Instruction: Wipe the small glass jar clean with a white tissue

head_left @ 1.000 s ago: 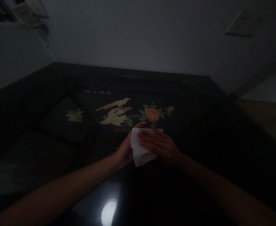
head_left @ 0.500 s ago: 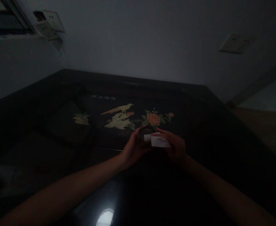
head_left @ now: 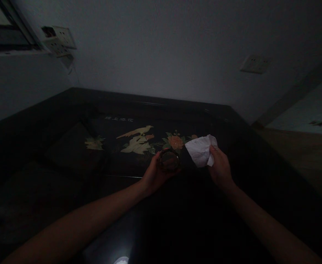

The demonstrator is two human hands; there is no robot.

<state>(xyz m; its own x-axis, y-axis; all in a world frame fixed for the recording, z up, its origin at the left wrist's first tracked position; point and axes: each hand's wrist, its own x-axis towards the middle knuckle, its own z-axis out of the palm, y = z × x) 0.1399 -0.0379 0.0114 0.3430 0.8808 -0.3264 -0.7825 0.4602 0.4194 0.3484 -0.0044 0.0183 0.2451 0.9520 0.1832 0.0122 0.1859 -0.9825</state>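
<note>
My left hand (head_left: pixel 156 172) is wrapped round a dark, round, glass-like object (head_left: pixel 169 160) whose circular rim faces me; the dim light hides whether it is a cup, a jar or an ashtray. To its right, my right hand (head_left: pixel 220 167) pinches a crumpled white paper tissue (head_left: pixel 201 149), which hangs out to the left of the fingers. The tissue is apart from the round object. Both hands are over a glossy black tabletop (head_left: pixel 128 220).
Bird-and-flower pictures (head_left: pixel 136 141) and a line of characters decorate the dark surface. Behind rises a pale wall (head_left: pixel 161 55) with a socket (head_left: pixel 256 64) at right and stacked sockets (head_left: pixel 58 46) at left. A window (head_left: pixel 4 33) fills the upper left corner.
My right hand has drawn the tissue away from the round object, to the right and slightly up, and the tissue now spreads wider. My left hand still holds the object.
</note>
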